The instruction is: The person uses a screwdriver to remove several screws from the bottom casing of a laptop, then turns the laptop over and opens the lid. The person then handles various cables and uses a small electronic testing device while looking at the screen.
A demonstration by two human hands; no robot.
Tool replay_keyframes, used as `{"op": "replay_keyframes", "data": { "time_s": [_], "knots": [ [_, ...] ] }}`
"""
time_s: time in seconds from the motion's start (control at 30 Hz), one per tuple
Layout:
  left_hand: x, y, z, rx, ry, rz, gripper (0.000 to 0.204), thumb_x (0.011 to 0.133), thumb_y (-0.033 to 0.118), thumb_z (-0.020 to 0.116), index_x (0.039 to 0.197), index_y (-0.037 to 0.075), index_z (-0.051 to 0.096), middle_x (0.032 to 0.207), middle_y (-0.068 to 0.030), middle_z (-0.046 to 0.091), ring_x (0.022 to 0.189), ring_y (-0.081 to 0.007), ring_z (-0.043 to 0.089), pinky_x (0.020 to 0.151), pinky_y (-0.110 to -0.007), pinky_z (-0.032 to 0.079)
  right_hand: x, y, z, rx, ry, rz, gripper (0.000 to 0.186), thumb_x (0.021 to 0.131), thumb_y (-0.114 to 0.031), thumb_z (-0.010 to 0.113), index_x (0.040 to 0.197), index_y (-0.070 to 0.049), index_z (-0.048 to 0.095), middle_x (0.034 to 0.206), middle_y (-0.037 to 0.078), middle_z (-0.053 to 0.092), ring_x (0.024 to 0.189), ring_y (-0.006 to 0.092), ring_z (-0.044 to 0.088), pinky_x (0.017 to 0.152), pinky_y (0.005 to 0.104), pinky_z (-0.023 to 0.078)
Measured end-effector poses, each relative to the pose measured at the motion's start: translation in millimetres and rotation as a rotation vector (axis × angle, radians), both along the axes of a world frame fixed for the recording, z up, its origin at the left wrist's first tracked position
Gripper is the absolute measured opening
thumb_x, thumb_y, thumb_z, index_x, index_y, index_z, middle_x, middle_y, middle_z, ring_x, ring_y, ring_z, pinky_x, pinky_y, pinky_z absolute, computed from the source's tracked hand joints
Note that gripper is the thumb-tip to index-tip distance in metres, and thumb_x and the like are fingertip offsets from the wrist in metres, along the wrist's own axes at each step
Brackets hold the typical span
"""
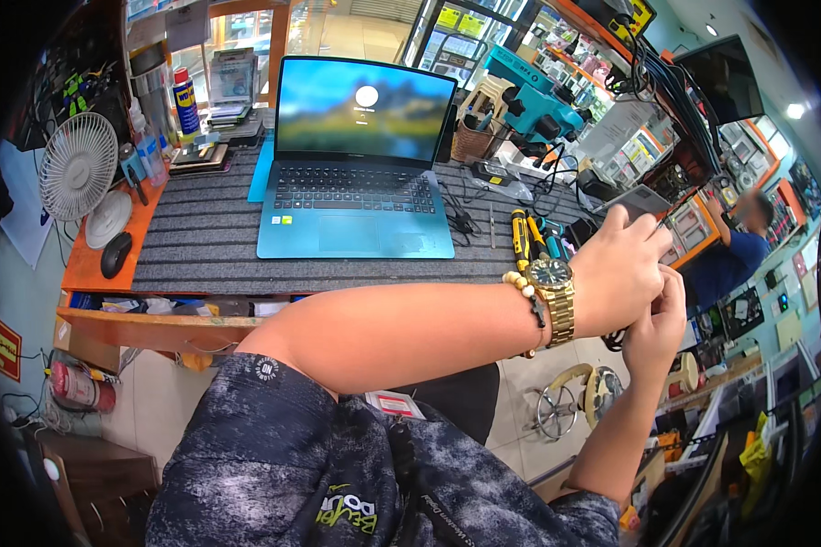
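My left hand [618, 271], with a gold watch [553, 283] and beaded bracelets at its wrist, reaches across to the right side with its fingers curled. My right hand [662, 319] meets it there, thumb and fingers pressed together. Whatever they hold is hidden between the fingers; a bit of black cord or loop [616, 340] shows just below them. Beyond the left hand's knuckles is a flat grey object [637, 201], whose kind I cannot tell. An open blue laptop [356, 205] stands on the grey ribbed mat, its screen lit.
Near the mat's right edge lie a yellow-black screwdriver [520, 239] and black cables [461, 219]. A fan [77, 164], a black mouse [116, 254] and a spray can [185, 105] are at left. An open drawer [164, 324] juts below the desk. Another person [734, 246] is at far right.
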State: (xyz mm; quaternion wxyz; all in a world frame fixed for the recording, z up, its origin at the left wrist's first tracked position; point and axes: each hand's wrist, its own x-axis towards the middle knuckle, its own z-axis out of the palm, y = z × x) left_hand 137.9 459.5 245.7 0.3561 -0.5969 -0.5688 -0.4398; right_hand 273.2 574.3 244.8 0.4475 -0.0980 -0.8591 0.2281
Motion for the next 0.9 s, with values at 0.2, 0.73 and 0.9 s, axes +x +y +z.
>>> {"op": "replay_keyframes", "data": {
  "time_s": [0.2, 0.73, 0.9],
  "knots": [
    [-12.0, 5.9, -3.8, -0.045, -0.451, -0.37, 0.009, 0.078, 0.008, 0.075, 0.076, -0.001, 0.075, 0.07, -0.0247, 0.07, 0.074, -0.0439, 0.074, 0.073, -0.054, 0.06, 8.8, -0.8, 12.4, 0.04, -0.067, -0.002, 0.008, 0.1, 0.001, 0.073, 0.097, 0.003, 0.066, 0.134, 0.016, 0.066, 0.109, 0.0207, 0.067, 0.095, 0.0331, 0.054],
    [-1.7, -22.1, 21.2, -0.384, -0.307, -0.263, 0.01, 0.073, 0.004, 0.078, 0.082, 0.002, 0.081, 0.082, -0.0236, 0.079, 0.082, -0.0444, 0.08, 0.074, -0.051, 0.065, 23.7, 3.5, 40.6, -0.329, -0.379, 0.301, 0.02, 0.097, 0.001, 0.072, 0.115, 0.007, 0.077, 0.116, 0.005, 0.07, 0.092, 0.0107, 0.066, 0.08, 0.0253, 0.052],
    [-15.1, -26.1, 28.5, -0.39, -0.362, -0.412, 0.007, 0.075, 0.004, 0.076, 0.079, 0.0, 0.08, 0.079, -0.0243, 0.078, 0.075, -0.0423, 0.079, 0.07, -0.048, 0.063, 26.3, 20.1, 26.7, -0.288, -0.29, 0.43, 0.011, 0.1, -0.002, 0.075, 0.11, 0.003, 0.076, 0.134, 0.01, 0.066, 0.115, 0.0126, 0.062, 0.098, 0.0292, 0.05]
  ]
}}
